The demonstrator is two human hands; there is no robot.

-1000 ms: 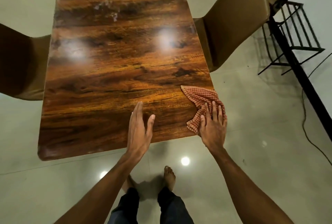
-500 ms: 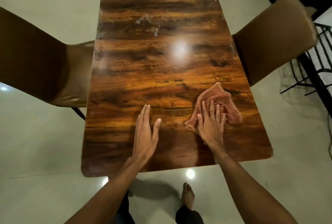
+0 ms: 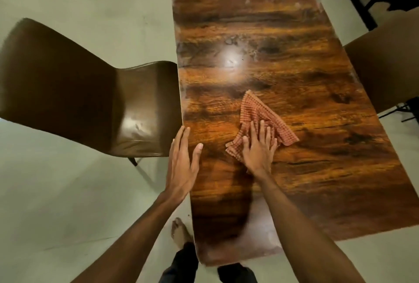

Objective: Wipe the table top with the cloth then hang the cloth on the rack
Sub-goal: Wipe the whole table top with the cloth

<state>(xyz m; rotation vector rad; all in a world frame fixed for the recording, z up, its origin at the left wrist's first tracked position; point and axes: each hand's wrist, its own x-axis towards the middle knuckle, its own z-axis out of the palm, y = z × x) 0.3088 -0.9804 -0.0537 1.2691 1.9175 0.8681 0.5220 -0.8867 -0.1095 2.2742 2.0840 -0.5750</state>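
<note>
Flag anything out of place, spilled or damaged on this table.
Only pale smudges mar the table top beyond the cloth, near the light glare, with more toward the far end. The cloth is bunched under the right hand. Nothing looks spilled or damaged.

Ahead of the cloth, I have bare surface running to the far end, and more open wood to the right of my right grip out to the edge. My left grip lies flat at the left edge, near the right one, narrowing that side. A brown chair butts against the left edge and a second chair stands at the right edge. Beyond both chairs there is open floor.
</note>
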